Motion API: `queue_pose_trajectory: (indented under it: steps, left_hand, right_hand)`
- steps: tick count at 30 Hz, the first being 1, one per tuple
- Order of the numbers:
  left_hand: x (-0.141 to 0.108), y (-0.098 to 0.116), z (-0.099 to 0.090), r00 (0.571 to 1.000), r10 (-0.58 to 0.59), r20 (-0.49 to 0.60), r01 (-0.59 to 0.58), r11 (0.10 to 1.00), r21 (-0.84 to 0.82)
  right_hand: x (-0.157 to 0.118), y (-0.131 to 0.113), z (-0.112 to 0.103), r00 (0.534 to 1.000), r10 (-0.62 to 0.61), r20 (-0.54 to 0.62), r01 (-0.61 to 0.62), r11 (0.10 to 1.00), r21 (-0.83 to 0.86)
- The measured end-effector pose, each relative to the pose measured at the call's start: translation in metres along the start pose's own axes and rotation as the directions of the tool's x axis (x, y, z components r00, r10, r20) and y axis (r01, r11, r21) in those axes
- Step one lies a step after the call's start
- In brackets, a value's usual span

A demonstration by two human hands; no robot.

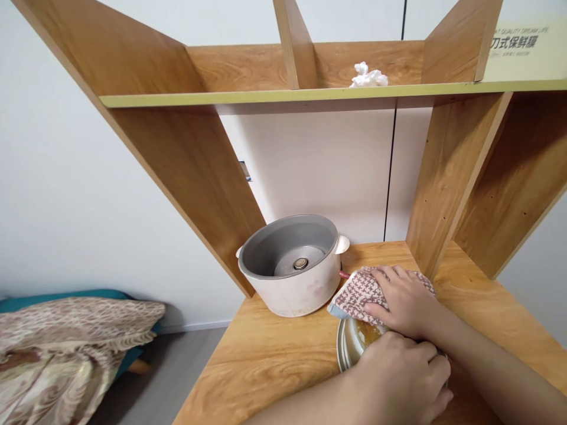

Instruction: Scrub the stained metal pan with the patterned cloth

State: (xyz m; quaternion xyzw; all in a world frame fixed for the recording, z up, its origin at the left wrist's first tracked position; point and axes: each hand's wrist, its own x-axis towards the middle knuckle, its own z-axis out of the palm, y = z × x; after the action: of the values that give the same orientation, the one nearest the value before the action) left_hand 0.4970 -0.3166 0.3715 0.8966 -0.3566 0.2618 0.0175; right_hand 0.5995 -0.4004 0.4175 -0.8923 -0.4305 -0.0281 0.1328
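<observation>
A round silver metal pot [353, 345] with brownish-yellow patches sits on the wooden desktop, mostly covered by my hands and a cloth. My left hand [401, 375] is curled over its near side, gripping it. A brown-and-white patterned cloth [361, 292] with a small red tag lies over the far side. Pressed onto that cloth is my right hand [405, 301], its fingers bent over it. Left of the cloth stands a white cooker base [292, 295] with a grey inside and a round metal knob at its centre; no inner pot sits in it.
A wooden shelf [248, 97] spans above the desk, with a crumpled white tissue [369, 77] and a yellow box [527, 56] on it. Upright panels [452, 171] stand behind my hands. Patterned fabric [75, 348] lies low at the left, beside grey floor.
</observation>
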Motion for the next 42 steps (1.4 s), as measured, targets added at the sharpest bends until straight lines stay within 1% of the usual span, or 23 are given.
queue_pose_trajectory:
  steps: [5,11,17,22,27,33,36,40,42]
  left_hand:
    - [0.002,0.000,-0.004,1.000,0.000,0.028,0.000,1.000,0.003]
    - [0.001,-0.001,-0.001,0.999,-0.011,-0.040,0.011,1.000,0.001]
    - [0.001,0.000,-0.001,0.997,-0.012,-0.077,0.012,1.000,-0.006]
    - [0.000,0.001,0.002,0.998,-0.004,-0.056,0.003,1.000,-0.006]
    - [0.000,0.001,0.000,0.993,-0.007,-0.121,0.010,1.000,0.023]
    - [0.001,0.002,-0.004,0.997,-0.017,-0.078,0.019,0.999,0.031]
    - [0.002,0.002,-0.004,0.997,-0.024,-0.067,0.025,1.000,0.019]
    - [0.003,0.001,-0.004,0.992,-0.029,-0.125,0.032,0.999,0.022]
    - [0.003,0.000,-0.003,0.990,-0.019,-0.138,0.022,1.000,0.020]
  right_hand:
    - [0.000,0.000,-0.002,1.000,-0.007,0.000,0.007,1.000,0.010]
    - [0.000,0.001,-0.006,1.000,-0.008,0.012,0.008,0.999,0.031]
    - [0.002,0.001,-0.011,0.996,0.018,0.082,-0.021,0.999,0.037]
    - [0.002,0.002,-0.013,0.996,0.018,0.093,-0.023,0.998,0.053]
    - [0.003,0.005,-0.017,0.992,0.032,0.119,-0.043,0.994,0.096]
    - [0.010,0.019,-0.016,0.984,0.076,0.164,-0.098,0.986,0.133]
    - [0.010,0.020,-0.015,0.985,0.074,0.158,-0.093,0.989,0.116]
    - [0.005,0.012,-0.013,0.992,0.059,0.109,-0.063,0.997,0.036]
    - [0.002,0.009,-0.010,0.996,0.028,0.079,-0.028,1.000,0.007]
